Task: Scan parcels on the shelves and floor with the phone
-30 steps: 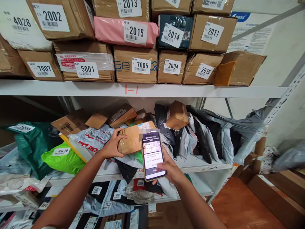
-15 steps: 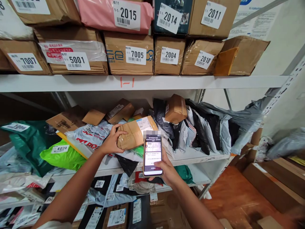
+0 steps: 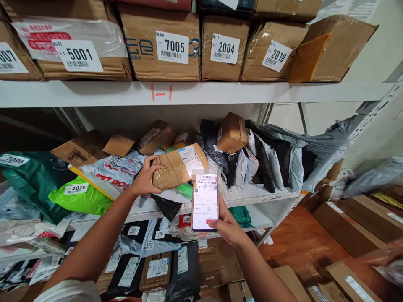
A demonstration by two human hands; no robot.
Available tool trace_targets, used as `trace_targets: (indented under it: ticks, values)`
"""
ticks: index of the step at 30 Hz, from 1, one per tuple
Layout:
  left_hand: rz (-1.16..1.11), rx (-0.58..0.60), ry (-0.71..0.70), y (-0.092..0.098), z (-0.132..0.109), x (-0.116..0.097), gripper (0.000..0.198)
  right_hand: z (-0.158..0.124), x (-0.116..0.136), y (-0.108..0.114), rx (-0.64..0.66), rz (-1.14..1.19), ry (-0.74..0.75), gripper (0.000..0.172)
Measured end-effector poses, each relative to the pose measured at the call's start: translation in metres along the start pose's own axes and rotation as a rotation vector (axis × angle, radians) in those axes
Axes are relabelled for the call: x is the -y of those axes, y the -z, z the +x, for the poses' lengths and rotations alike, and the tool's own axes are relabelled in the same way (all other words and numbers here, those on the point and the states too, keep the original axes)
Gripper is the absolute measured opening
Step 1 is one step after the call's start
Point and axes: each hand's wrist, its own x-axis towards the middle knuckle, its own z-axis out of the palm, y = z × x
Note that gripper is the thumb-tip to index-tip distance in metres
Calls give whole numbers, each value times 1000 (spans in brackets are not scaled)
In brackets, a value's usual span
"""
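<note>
My left hand (image 3: 145,178) grips the left end of a brown taped parcel (image 3: 176,166) with a white shipping label, held just above the pile of mail bags on the middle shelf (image 3: 261,195). My right hand (image 3: 227,225) holds a smartphone (image 3: 205,202) upright, its lit screen facing me, right below the parcel's label end. Fingers wrap the phone's right edge and back.
The upper shelf (image 3: 220,92), marked 1-1 in red, carries numbered cardboard boxes such as 7005 (image 3: 171,47) and 2004 (image 3: 224,49). Green bag 4020 (image 3: 78,197), grey and black mail bags and small boxes crowd the middle shelf. More parcels fill the lower shelf, and cartons stand on the floor at right.
The view has dropped, so the shelves sit higher in frame. My left hand lifted the parcel slightly. The phone rose closer to the label and its screen shows a different page.
</note>
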Motion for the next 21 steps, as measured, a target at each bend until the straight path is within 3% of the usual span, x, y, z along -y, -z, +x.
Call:
trace_targets:
  ticks: [8,16,21]
  values:
    - [-7,12,32,2,-1,-2,80,-27,1,-2,45,56,-33,105]
    - [-22,8,29,3,-1,-2,80,-58,3,11,-145,56,-29,103]
    - [-25,24,18,3,0,-3,78,-62,5,12,-139,59,-10,105]
